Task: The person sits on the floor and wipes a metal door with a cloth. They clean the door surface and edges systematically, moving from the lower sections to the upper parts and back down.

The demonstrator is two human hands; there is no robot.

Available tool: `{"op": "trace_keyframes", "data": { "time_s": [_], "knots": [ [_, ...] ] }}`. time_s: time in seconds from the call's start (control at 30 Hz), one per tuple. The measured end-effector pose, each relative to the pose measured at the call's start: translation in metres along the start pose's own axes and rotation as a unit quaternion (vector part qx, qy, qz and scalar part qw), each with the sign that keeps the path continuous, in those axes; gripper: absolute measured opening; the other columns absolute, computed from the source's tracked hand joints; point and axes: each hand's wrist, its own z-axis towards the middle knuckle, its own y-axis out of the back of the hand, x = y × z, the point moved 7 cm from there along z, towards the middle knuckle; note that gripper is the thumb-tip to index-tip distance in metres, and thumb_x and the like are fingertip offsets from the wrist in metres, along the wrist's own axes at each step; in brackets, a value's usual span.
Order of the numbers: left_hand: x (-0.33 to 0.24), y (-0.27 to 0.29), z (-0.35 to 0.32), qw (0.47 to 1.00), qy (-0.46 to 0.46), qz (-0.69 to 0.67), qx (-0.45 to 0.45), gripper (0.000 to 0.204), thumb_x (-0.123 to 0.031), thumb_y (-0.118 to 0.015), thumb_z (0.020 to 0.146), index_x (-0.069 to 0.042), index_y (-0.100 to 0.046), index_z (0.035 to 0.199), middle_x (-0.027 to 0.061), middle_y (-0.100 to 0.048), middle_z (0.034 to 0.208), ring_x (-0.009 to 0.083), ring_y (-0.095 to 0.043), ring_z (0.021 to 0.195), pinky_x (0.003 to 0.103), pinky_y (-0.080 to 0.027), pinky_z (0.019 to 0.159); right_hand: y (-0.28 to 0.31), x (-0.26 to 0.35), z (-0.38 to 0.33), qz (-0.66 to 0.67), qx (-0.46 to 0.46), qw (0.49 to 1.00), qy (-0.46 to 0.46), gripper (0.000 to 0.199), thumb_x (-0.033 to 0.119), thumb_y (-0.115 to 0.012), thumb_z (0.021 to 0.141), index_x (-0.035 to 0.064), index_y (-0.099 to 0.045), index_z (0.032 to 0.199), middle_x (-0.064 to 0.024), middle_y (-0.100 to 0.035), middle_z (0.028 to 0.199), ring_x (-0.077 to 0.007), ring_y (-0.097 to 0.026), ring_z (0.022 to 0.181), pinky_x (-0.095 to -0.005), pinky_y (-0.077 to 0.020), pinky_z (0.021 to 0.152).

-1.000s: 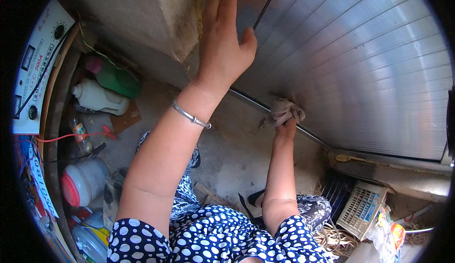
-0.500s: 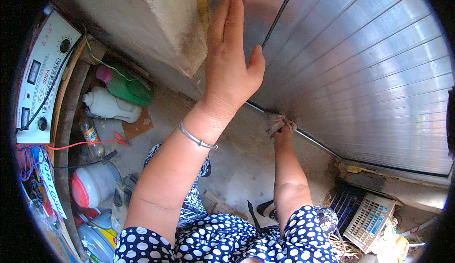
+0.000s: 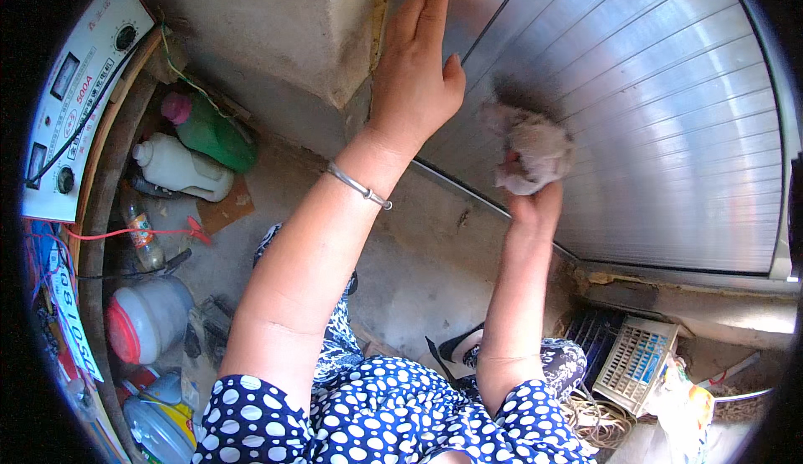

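A crumpled grey-brown cloth (image 3: pixel 539 148) is bunched against the ribbed, silvery translucent panel (image 3: pixel 669 146), above its lower edge. Nearest is the navy shirt with white polka dots (image 3: pixel 376 418), from which both forearms reach forward. The right hand (image 3: pixel 537 203) grips the cloth. The left hand (image 3: pixel 416 87), below a silver metal bangle (image 3: pixel 358 185), reaches the panel's left side with fingers straight and thumb apart; I cannot tell whether it holds the thin pale rod at its fingertips. Just left of it, a rough grey concrete corner (image 3: pixel 322 54) juts out, and the left forearm hides part of the floor (image 3: pixel 410 255).

At the far left stands a white instrument box with dials (image 3: pixel 88 96). Beyond it on the floor lie a green plastic jug with a pink cap (image 3: pixel 213 136), a white plastic jug (image 3: pixel 188 169) and a cloudy tub with a red lid (image 3: pixel 155 317). To the right, a beige slatted plastic crate (image 3: pixel 633 364) sits below the panel, beside a pale coiled cord (image 3: pixel 592 425).
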Motion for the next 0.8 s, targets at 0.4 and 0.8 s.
{"op": "trace_keyframes", "data": {
  "time_s": [0.4,0.8],
  "knots": [
    [0.0,-0.001,-0.002,0.999,0.01,-0.038,0.029,0.075,0.0,-0.061,0.078,-0.006,-0.027,0.144,0.0194,-0.03,0.145,0.0365,-0.03,0.135,0.04,-0.032,0.108,0.047,-0.034,0.035,0.054,-0.019,0.996,-0.061,0.036,0.022,-0.045,0.097,0.0047,-0.048,0.129,-0.0106,-0.052,0.13,-0.0249,-0.049,0.12,-0.0392,-0.0409,0.102],
    [-0.009,-0.002,0.001,0.997,-0.002,-0.009,0.077,0.078,0.002,-0.061,0.074,-0.004,-0.026,0.144,0.0216,-0.029,0.144,0.0388,-0.033,0.132,0.041,-0.033,0.108,0.212,-0.209,0.129,0.046,-0.131,0.973,-0.183,0.039,0.025,-0.041,0.099,0.006,-0.046,0.132,-0.0101,-0.049,0.134,-0.0278,-0.049,0.121,-0.0435,-0.0411,0.102]
  ]
}}
